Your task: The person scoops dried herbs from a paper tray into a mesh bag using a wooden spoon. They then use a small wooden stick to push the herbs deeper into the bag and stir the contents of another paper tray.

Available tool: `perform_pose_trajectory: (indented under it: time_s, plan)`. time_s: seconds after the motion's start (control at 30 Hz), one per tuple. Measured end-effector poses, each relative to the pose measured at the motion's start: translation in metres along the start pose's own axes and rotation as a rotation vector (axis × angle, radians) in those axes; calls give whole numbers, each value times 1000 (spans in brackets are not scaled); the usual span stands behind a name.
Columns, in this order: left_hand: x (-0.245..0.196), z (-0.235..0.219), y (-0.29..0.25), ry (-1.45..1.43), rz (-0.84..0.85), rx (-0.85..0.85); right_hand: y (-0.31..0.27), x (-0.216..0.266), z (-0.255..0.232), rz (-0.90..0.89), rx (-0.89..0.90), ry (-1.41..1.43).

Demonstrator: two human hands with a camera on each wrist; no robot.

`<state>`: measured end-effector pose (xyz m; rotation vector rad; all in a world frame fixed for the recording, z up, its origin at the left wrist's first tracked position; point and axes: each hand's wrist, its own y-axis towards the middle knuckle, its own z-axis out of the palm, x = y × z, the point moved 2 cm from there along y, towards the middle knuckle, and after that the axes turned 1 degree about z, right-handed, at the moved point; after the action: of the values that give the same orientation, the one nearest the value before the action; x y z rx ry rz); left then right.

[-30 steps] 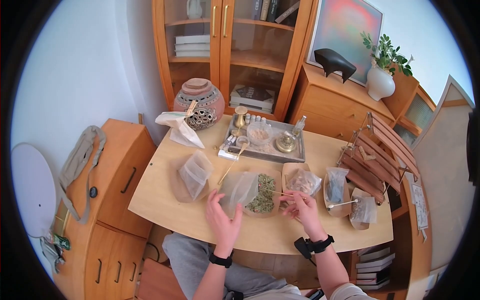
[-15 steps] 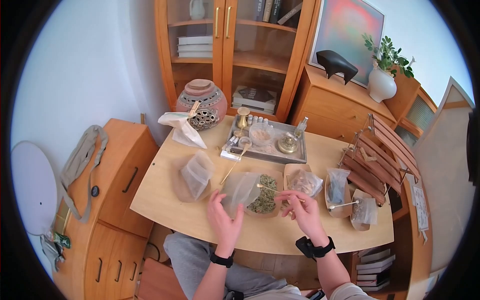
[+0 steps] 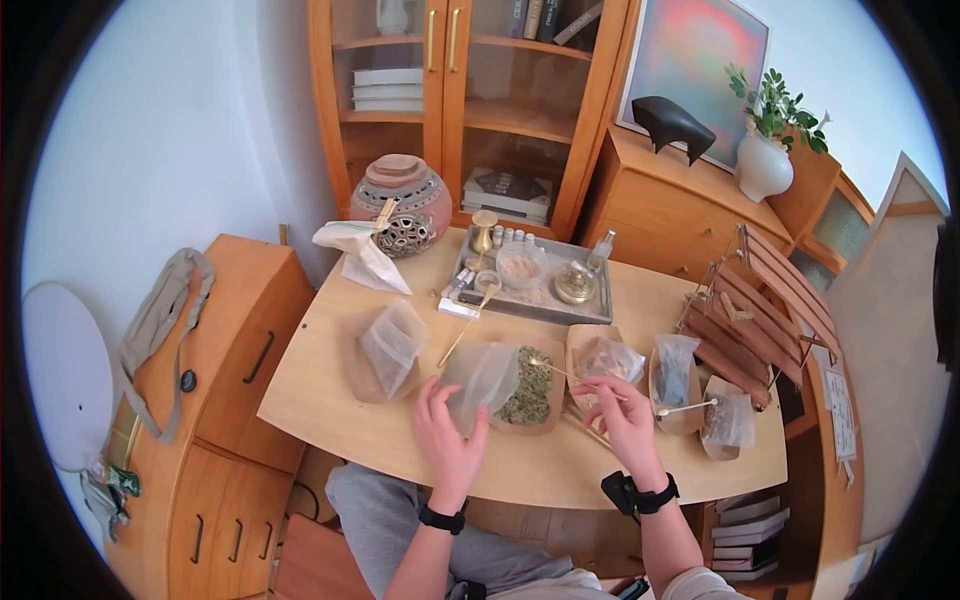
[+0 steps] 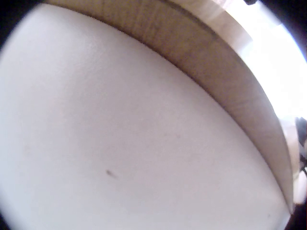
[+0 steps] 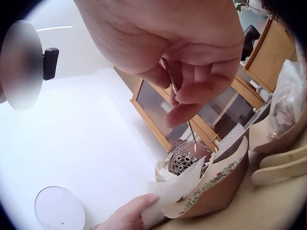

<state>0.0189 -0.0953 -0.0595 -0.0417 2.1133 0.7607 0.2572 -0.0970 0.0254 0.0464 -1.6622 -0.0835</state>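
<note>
In the head view, my right hand (image 3: 625,425) pinches a thin gold spoon (image 3: 575,378), its small bowl over the dried green herbs (image 3: 525,395). These lie in a brown paper tray (image 3: 548,418), partly under a translucent bag (image 3: 478,375). My left hand (image 3: 452,445) holds the bag's near left part between thumb and fingers. Seen in the right wrist view, the right hand (image 5: 177,62) has its fingers curled round the spoon's handle, while the left hand (image 5: 127,213) touches the bag (image 5: 177,184). The left wrist view shows neither hand's fingers.
Another bagged tray (image 3: 388,350) stands left of the herbs; several more stand to the right, beside a wooden rack (image 3: 745,320). Behind is a grey tray (image 3: 540,310) with bowls and jars. A gold spoon (image 3: 462,335) and pale wooden tongs (image 3: 590,428) lie on the table.
My right hand has shifted slightly right. The spoon's bowl moved left over the bag's edge, then back right over the herbs. My left hand has stayed nearly still.
</note>
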Motion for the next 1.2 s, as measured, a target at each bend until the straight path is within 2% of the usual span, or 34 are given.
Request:
perform_pose_trajectory:
  time_s: [0.03, 0.13, 0.33, 0.37, 0.43, 0.53, 0.73, 0.97, 1.13, 1.2]
  plan:
    - [-1, 1, 0, -5, -2, -8, -1, 3, 3, 1, -6, 0]
    - [0, 0, 1, -2, -9, -3, 1, 10, 20, -136, 195, -233]
    - [0, 0, 1, 3, -3, -1, -4, 17, 30, -275, 226, -420]
    - [0, -1, 1, 3, -4, -2, -5, 17, 28, -275, 227, -422]
    - [-1, -1, 1, -5, -8, -1, -10, 18, 23, -162, 236, -448]
    - [-3, -1, 1, -11, -7, -2, -13, 22, 22, -151, 223, -404]
    - [-3, -2, 1, 14, -5, 0, -8, 16, 33, -234, 211, -369]
    - [-2, 0, 0, -10, -7, 5, -9, 17, 23, -175, 171, -365]
    - [-2, -2, 2, 7, -12, -2, -8, 15, 33, -256, 201, -407]
    - [-1, -2, 1, 7, -9, -6, -13, 12, 27, -222, 200, -392]
